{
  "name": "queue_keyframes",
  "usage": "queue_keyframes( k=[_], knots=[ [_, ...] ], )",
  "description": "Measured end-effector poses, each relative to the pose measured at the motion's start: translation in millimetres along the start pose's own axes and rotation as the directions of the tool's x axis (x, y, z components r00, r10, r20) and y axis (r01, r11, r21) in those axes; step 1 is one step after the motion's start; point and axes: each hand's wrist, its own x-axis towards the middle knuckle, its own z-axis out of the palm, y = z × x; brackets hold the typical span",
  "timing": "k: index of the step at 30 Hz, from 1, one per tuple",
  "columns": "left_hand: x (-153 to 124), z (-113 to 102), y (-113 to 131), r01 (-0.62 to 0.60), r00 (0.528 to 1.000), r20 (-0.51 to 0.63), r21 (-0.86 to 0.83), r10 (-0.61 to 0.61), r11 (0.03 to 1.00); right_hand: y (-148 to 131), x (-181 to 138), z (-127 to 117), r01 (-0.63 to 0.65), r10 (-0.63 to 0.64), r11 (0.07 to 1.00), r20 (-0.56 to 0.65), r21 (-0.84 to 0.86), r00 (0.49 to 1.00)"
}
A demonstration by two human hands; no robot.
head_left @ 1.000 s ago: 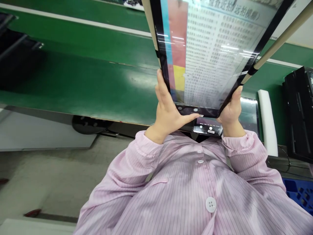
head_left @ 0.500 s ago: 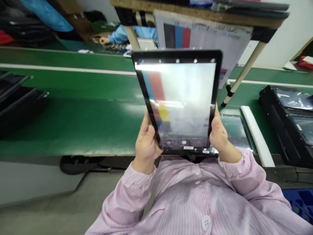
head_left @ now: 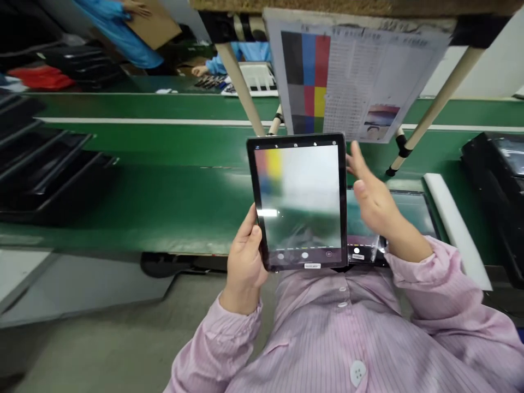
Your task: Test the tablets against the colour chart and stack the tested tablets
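My left hand [head_left: 246, 256] grips the left edge of a black tablet [head_left: 303, 202], thumb at the front and the other fingers hidden behind. The tablet is tilted toward me and its lit screen shows a camera picture with blurred colour patches. Just right of the tablet, my right hand [head_left: 374, 199] is apart from it, fingers stretched out and nothing held. Behind the tablet hangs a printed colour chart [head_left: 347, 82] with colour blocks and rows of small text. A second tablet [head_left: 413, 213] lies on the bench, partly covered by my right hand and forearm.
The chart hangs from a stand with beige tube legs [head_left: 438, 109] on the green bench [head_left: 184, 202]. A white foam strip [head_left: 456, 229] lies at right, beside black trays [head_left: 495, 202]. More stacked black trays [head_left: 45, 174] stand left. People in blue sleeves [head_left: 118, 33] work across the bench.
My right hand has let go of the tablet's right edge and opened. The tablet, in my left hand, has moved lower, and its screen picture has shifted from the chart's blocks.
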Motion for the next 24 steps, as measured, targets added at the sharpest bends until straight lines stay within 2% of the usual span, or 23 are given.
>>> queue_keyframes(
  k=[2, 5, 7, 8, 10, 11, 12, 15, 19, 24],
  knots=[
    [9.8, -15.4, 4.7, 0.085, 0.996, -0.025, 0.054, -0.084, 0.995, 22.8, 2.1, -13.1, -0.058, 0.057, 0.998, -0.040, -0.017, 0.998],
    [26.5, -37.9, 4.5, 0.192, 0.981, -0.055, 0.103, -0.187, 0.976, 59.1, 3.2, -28.5, -0.220, 0.215, 0.969, -0.058, -0.108, 0.975],
    [32.7, -46.5, -0.7, 0.232, 0.972, -0.072, 0.103, -0.226, 0.967, 72.5, 0.5, -25.8, -0.322, 0.322, 0.938, -0.017, -0.126, 0.946],
    [33.4, -48.0, -4.3, 0.245, 0.968, -0.076, 0.092, -0.239, 0.965, 73.8, -2.1, -19.1, -0.372, 0.374, 0.925, 0.008, -0.078, 0.928],
    [29.8, -46.4, -11.9, 0.254, 0.965, -0.082, 0.055, -0.249, 0.966, 66.1, -8.2, 3.4, -0.448, 0.443, 0.887, 0.069, 0.111, 0.894],
    [26.0, -43.9, -15.4, 0.250, 0.965, -0.088, 0.032, -0.247, 0.968, 58.4, -10.9, 17.5, -0.479, 0.468, 0.839, 0.104, 0.260, 0.877],
    [21.5, -40.9, -18.4, 0.244, 0.966, -0.092, 0.010, -0.242, 0.970, 49.4, -12.6, 31.7, -0.481, 0.465, 0.812, 0.132, 0.331, 0.875],
    [7.0, -31.7, -24.5, 0.225, 0.971, -0.076, -0.012, -0.226, 0.974, 22.8, -11.4, 63.5, -0.446, 0.477, 0.784, 0.041, 0.431, 0.878],
    [-5.7, -24.0, -26.2, 0.199, 0.980, -0.025, 0.028, -0.198, 0.980, 4.2, -3.7, 67.3, -0.388, 0.506, 0.769, -0.112, 0.508, 0.855],
    [-9.7, -19.0, -23.5, 0.180, 0.983, -0.029, 0.016, -0.179, 0.984, 2.1, -2.6, 58.1, -0.361, 0.497, 0.738, -0.097, 0.570, 0.862]
  ],
)
